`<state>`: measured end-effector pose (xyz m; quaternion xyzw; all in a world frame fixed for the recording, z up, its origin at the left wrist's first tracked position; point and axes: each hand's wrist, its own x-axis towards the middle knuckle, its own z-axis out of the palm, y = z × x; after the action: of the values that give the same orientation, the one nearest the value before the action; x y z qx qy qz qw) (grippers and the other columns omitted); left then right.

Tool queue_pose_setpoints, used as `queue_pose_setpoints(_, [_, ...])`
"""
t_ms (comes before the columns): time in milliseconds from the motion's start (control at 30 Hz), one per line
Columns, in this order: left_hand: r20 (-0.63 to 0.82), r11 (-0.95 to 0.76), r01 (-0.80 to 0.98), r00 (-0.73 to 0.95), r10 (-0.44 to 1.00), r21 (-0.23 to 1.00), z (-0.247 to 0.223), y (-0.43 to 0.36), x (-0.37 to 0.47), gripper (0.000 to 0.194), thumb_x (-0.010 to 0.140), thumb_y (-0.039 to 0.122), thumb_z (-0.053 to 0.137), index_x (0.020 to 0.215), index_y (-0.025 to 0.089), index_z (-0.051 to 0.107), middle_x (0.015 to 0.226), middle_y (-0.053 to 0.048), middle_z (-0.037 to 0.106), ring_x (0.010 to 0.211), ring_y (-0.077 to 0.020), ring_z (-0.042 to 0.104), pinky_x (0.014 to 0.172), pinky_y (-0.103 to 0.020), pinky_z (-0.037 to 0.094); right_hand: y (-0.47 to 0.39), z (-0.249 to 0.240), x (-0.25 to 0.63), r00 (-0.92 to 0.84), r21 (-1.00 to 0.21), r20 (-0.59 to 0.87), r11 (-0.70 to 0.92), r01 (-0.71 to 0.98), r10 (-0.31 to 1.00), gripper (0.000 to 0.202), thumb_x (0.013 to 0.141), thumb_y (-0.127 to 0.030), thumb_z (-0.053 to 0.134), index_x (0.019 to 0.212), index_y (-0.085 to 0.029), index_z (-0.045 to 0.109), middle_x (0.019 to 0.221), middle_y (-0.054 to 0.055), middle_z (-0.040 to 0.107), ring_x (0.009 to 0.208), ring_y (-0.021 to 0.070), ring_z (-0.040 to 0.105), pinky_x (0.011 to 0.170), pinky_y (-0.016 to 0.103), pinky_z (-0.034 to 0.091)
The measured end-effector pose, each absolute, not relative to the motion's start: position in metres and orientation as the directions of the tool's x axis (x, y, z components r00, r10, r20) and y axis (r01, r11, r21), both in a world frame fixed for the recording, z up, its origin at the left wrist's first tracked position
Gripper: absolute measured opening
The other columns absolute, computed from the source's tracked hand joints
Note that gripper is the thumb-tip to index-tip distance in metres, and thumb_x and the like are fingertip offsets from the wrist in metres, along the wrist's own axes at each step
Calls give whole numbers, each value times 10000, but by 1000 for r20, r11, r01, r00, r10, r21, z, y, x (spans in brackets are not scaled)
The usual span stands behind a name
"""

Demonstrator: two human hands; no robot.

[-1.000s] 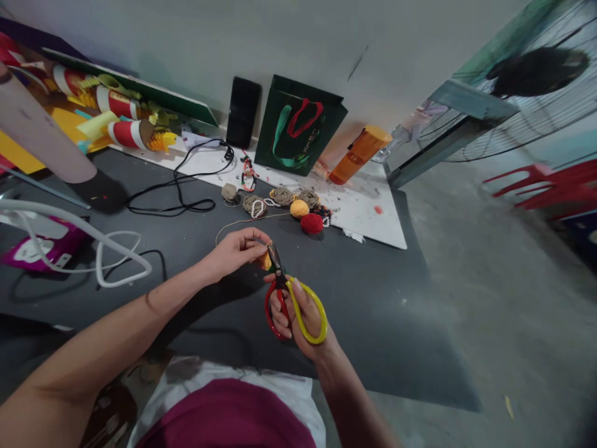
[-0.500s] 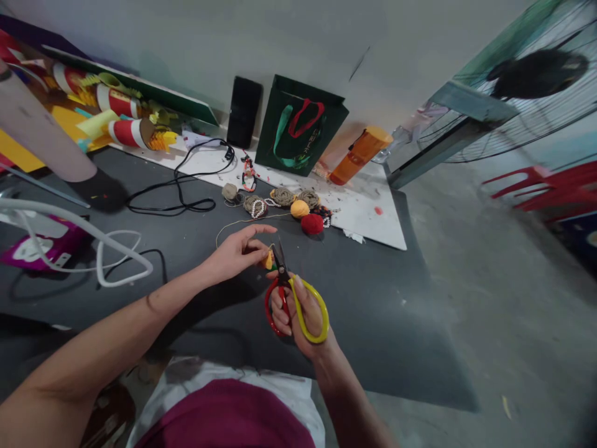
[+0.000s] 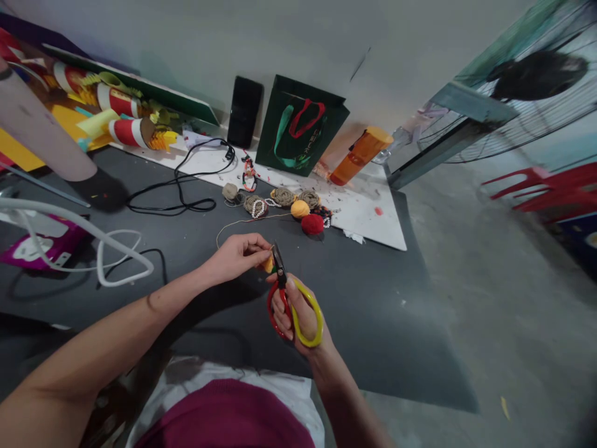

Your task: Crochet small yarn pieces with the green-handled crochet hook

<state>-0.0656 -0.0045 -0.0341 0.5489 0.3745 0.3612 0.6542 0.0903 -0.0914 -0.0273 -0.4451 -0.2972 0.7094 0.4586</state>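
My right hand [image 3: 298, 311] grips a pair of scissors [image 3: 280, 274] with one red and one yellow handle, its dark blades pointing up and nearly closed. Just left of the blades, my left hand [image 3: 240, 255] pinches a small orange-yellow yarn piece [image 3: 267, 264] with a bit of green at its lower side. The blade tips meet the yarn piece's upper edge by my fingertips. A thin yarn strand [image 3: 233, 223] curves over the table behind my left hand. Beyond lie a yellow yarn ball [image 3: 300, 209], a red yarn ball [image 3: 312, 224] and several brown yarn bundles [image 3: 283, 197].
Along the wall stand a dark green paper bag [image 3: 301, 127], a black phone [image 3: 245, 112] and an orange bottle [image 3: 354, 158]. A black cable [image 3: 180, 180] loops on the grey table [image 3: 373, 323]. At left are a white curved tube [image 3: 116, 246] and red paper cups [image 3: 128, 134].
The scissor blades have closed from a wider spread. My left index finger has curled down toward the thumb. The scissors' handles have drawn closer together.
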Motion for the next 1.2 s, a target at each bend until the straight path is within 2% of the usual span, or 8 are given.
queue_pose_setpoints(267, [-78, 115, -51, 468, 880, 992, -33, -5, -67, 121, 766, 236, 688, 746, 155, 600, 648, -7, 673, 590, -113, 619, 634, -246, 499, -91, -30, 91, -200, -847, -343, -394, -358, 918, 457, 756, -613, 707, 850, -172, 634, 423, -130, 411, 230, 6, 248, 223, 119, 254])
queue_pose_setpoints(567, [-61, 95, -43, 493, 868, 995, -33, -5, -66, 165, 764, 297, 692, 761, 153, 611, 663, -16, 674, 612, -120, 632, 627, -247, 497, -92, -36, 90, -204, -854, -319, -373, -361, 926, 460, 789, -633, 653, 901, -190, 601, 507, -107, 462, 292, 27, 323, 259, 141, 340])
queue_pose_setpoints(800, [-43, 53, -7, 495, 868, 999, -32, -7, -66, 106, 769, 221, 656, 709, 163, 591, 628, 2, 650, 595, -112, 612, 623, -236, 487, -93, -35, 92, -222, -886, -314, -369, -281, 923, 476, 790, -650, 645, 842, -180, 592, 432, -136, 369, 249, 11, 218, 228, 128, 245])
queue_pose_setpoints(933, [-69, 81, -1, 507, 859, 997, -33, -8, -65, 106, 768, 233, 685, 732, 155, 623, 668, -12, 682, 627, -121, 631, 633, -238, 491, -93, -30, 93, -185, -918, -305, -340, -203, 934, 494, 803, -684, 597, 849, -193, 576, 427, -134, 365, 246, 27, 243, 234, 149, 252])
queue_pose_setpoints(1033, [-121, 173, -60, 490, 863, 983, -35, -7, -65, 189, 771, 309, 729, 797, 141, 647, 714, -43, 722, 650, -133, 656, 645, -251, 507, -90, -22, 107, -26, -971, -239, -239, -27, 971, 452, 835, -642, 577, 938, -202, 595, 472, -109, 414, 305, 54, 318, 283, 172, 285])
queue_pose_setpoints(1100, [-178, 260, -111, 478, 860, 959, -35, -7, -65, 246, 763, 348, 755, 818, 135, 647, 748, -64, 745, 676, -143, 678, 666, -264, 523, -85, -19, 124, 163, -960, -99, -137, 244, 982, 373, 774, -504, 712, 982, -211, 613, 543, -81, 477, 407, 79, 408, 379, 196, 356])
queue_pose_setpoints(1133, [-205, 301, -133, 478, 854, 944, -36, -6, -65, 263, 756, 356, 767, 829, 133, 647, 769, -71, 754, 692, -147, 688, 676, -269, 530, -82, -20, 135, 247, -915, -2, -101, 390, 969, 381, 729, -454, 752, 990, -212, 616, 588, -60, 523, 470, 99, 462, 443, 220, 401])
queue_pose_setpoints(1200, [-241, 362, -165, 493, 836, 918, -36, -6, -65, 277, 750, 352, 780, 853, 129, 652, 807, -81, 766, 714, -151, 702, 688, -276, 539, -77, -25, 159, 281, -765, 91, -113, 634, 955, 351, 767, -397, 673, 1055, -204, 619, 663, -21, 587, 543, 133, 514, 541, 270, 436])
